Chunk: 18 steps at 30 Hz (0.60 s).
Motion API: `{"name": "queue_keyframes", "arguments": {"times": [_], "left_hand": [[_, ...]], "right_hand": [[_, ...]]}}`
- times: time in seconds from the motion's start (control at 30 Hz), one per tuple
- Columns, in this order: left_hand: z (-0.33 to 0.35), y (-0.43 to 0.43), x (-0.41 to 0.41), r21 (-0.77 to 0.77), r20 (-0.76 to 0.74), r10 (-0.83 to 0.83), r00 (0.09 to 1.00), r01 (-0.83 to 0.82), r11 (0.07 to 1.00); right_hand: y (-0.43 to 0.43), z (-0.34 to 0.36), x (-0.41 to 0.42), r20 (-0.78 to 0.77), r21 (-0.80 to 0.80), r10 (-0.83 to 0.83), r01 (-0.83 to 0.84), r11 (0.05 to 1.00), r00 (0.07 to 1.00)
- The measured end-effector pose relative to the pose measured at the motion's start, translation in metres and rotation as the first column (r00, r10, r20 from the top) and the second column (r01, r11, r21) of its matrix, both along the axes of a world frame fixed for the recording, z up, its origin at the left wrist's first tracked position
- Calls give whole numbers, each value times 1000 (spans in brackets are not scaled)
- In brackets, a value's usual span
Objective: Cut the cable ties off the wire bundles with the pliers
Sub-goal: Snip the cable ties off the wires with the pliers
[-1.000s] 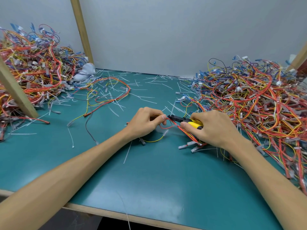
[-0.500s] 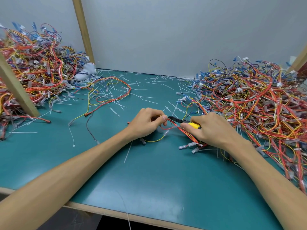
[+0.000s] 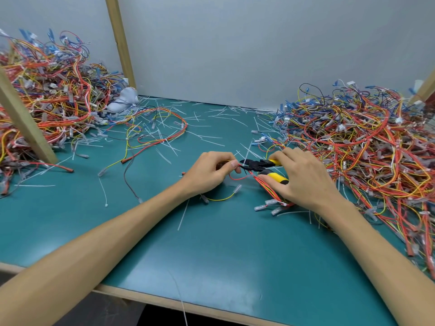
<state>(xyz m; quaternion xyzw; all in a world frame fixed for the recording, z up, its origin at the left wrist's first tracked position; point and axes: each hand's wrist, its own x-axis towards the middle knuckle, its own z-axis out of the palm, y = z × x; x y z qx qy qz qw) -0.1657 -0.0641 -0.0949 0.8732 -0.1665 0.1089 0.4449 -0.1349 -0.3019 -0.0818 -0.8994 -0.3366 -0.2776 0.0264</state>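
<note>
Head camera: the right hand [image 3: 303, 177] grips one pair of yellow-handled, black-nosed pliers [image 3: 259, 166], jaws parted just beside the left hand [image 3: 207, 172], which pinches one red-and-yellow wire bundle [image 3: 266, 187]. That bundle trails under the right hand on the green table [image 3: 211, 243], between two tangled wire heaps [image 3: 364, 142].

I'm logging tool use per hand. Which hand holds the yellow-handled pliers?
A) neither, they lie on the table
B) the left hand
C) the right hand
C: the right hand is curled round the yellow handles of the pliers, while the left hand pinches the wire bundle.
</note>
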Motion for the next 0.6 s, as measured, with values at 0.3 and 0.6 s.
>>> {"name": "queue_keyframes", "arguments": {"times": [0.3, 0.6], "left_hand": [[0, 1, -1, 0, 83, 21, 996, -21, 1000], [1, 11, 4, -2, 53, -5, 999, 5, 1000]], "right_hand": [[0, 4, -3, 44, 32, -8, 7, 999, 999], [-1, -3, 3, 214, -34, 61, -54, 998, 975]]}}
